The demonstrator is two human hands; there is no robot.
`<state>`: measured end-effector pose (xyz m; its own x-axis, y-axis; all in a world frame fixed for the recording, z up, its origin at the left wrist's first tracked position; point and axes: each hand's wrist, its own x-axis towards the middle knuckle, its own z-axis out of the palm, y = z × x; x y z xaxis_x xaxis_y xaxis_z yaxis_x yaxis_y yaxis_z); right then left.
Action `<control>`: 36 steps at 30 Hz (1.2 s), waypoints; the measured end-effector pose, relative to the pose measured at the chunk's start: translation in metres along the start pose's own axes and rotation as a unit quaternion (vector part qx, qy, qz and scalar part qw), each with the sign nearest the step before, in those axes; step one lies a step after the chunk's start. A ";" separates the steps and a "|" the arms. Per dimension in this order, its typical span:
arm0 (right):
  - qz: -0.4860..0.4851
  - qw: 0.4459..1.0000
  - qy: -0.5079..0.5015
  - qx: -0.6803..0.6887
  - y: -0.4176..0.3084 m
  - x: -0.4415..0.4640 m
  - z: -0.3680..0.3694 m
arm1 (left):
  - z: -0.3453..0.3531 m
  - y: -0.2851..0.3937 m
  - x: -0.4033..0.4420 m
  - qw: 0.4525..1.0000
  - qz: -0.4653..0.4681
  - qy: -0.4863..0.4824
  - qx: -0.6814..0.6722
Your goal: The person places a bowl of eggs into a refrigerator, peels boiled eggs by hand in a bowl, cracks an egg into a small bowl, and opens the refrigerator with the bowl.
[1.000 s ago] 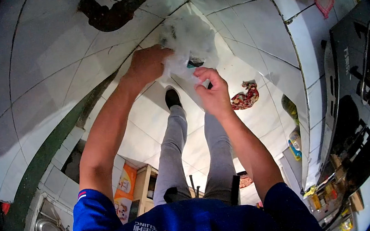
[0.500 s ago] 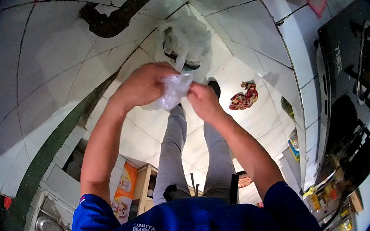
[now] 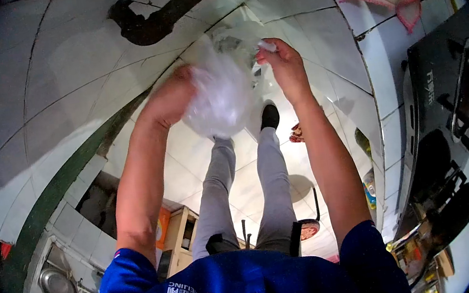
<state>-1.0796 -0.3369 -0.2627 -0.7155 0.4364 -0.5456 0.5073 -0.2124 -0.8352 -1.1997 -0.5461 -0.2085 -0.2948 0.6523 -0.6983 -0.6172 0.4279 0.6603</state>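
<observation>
A thin, clear plastic bag (image 3: pixel 220 104) is spread out and puffed up between my two hands, above the floor in front of my legs. My left hand (image 3: pixel 172 95) grips its left side, the fingertips blurred and partly covered by the film. At the upper right, my right hand (image 3: pixel 286 67) pinches the edge of the bag between thumb and fingers, and a bunched whitish bit sticks out of the grip. Behind it, in the corner, stands another clear bag (image 3: pixel 232 35) with dark contents, mostly hidden by the one I hold.
A dark pipe (image 3: pixel 152 25) runs along the tiled wall. On the floor by my right forearm lies a red patterned cloth (image 3: pixel 296 134). A black gas stove (image 3: pixel 444 85) is at the right, a metal bowl (image 3: pixel 58 287) at the lower left, and a wooden cabinet (image 3: pixel 180 238) beside my legs.
My hands have moved apart, the right one up and to the right. The plastic bag, bunched small between them before, has opened out wide.
</observation>
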 end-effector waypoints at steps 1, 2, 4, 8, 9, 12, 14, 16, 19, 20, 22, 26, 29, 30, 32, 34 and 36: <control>0.025 0.998 -0.025 0.046 -0.004 -0.002 -0.007 | 0.008 0.011 0.001 0.987 0.023 0.023 -0.160; 0.024 0.998 -0.024 0.043 -0.009 -0.004 -0.011 | 0.020 0.023 0.004 0.947 0.046 0.046 -0.314; 0.047 0.993 0.000 0.112 -0.015 -0.007 -0.013 | 0.029 -0.027 0.056 0.926 0.053 0.114 -0.356; 0.040 0.980 0.060 0.185 -0.005 0.001 -0.018 | 0.056 -0.068 0.098 0.836 0.290 0.235 0.402; 0.068 0.981 0.070 0.165 -0.008 0.000 -0.020 | 0.053 -0.092 0.107 0.836 0.290 0.236 0.402; 0.009 0.983 0.082 0.164 0.001 0.004 -0.023 | 0.028 -0.124 0.115 0.702 0.099 0.201 0.676; 0.006 0.986 0.066 0.151 -0.001 0.000 -0.019 | 0.014 -0.113 0.114 0.649 -0.024 0.174 0.741; 0.004 0.989 0.028 0.143 -0.006 -0.008 -0.011 | 0.019 -0.106 0.110 0.656 -0.052 0.140 0.740; -0.005 0.988 0.025 0.149 -0.004 -0.011 -0.007 | 0.043 -0.094 0.083 0.648 0.026 0.150 0.746; -0.007 0.988 0.027 0.150 -0.004 -0.012 -0.007 | 0.053 -0.089 0.072 0.626 0.131 0.190 0.745; 0.011 0.990 0.032 0.138 -0.006 -0.016 -0.006 | 0.067 -0.078 0.059 0.610 0.169 0.203 0.747; -0.022 0.994 0.022 0.100 0.010 -0.013 -0.004 | 0.075 -0.087 0.083 0.623 0.097 0.134 0.765; -0.048 0.993 0.039 0.097 0.009 -0.016 0.007 | 0.045 -0.132 0.136 0.629 -0.047 0.106 0.769; -0.089 0.989 0.049 0.108 0.010 -0.017 0.011 | 0.041 -0.129 0.135 0.630 -0.037 0.106 0.769; -0.071 0.995 0.042 0.056 0.017 -0.018 0.013 | 0.037 -0.121 0.134 0.695 -0.079 0.076 0.710; -0.065 0.996 0.060 -0.019 0.014 -0.027 0.013 | 0.041 -0.098 0.104 0.743 0.041 0.063 0.665; -0.017 0.997 0.070 0.007 -0.002 -0.053 0.015 | 0.035 -0.081 0.071 0.766 0.187 0.054 0.613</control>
<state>-1.0495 -0.3725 -0.2328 -0.6577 0.5616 -0.5021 0.4761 -0.2066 -0.8548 -1.1446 -0.5127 -0.3016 -0.3841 0.8447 -0.3727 0.6538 0.5339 0.5362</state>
